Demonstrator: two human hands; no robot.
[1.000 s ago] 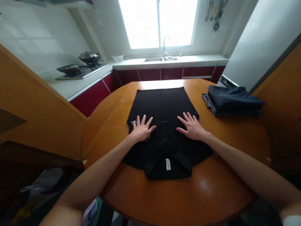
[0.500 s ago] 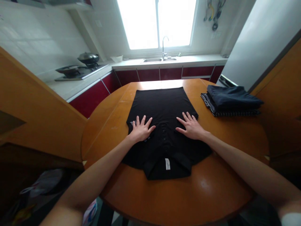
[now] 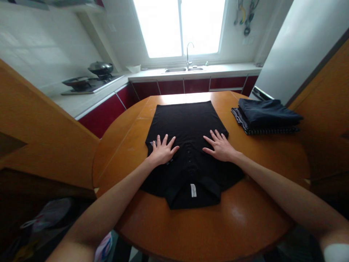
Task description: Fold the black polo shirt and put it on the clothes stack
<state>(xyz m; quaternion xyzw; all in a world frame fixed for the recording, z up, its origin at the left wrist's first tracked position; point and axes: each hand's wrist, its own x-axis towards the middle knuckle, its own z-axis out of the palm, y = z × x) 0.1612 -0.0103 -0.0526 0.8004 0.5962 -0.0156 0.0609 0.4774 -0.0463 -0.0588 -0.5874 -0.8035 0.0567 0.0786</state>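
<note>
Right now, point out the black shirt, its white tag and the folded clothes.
Black shirt (image 3: 195, 156), head view: front, beside the buttons.
White tag (image 3: 193, 190), head view: its middle.
Folded clothes (image 3: 268, 114), head view: top dark-blue piece.

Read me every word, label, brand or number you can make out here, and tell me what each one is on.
No text can be read in this picture.
White tag inside the collar of the black shirt: any print is too small and blurred to read.
Pale mark on the shirt beside the left hand: too small and dim to tell whether it is lettering.
</note>
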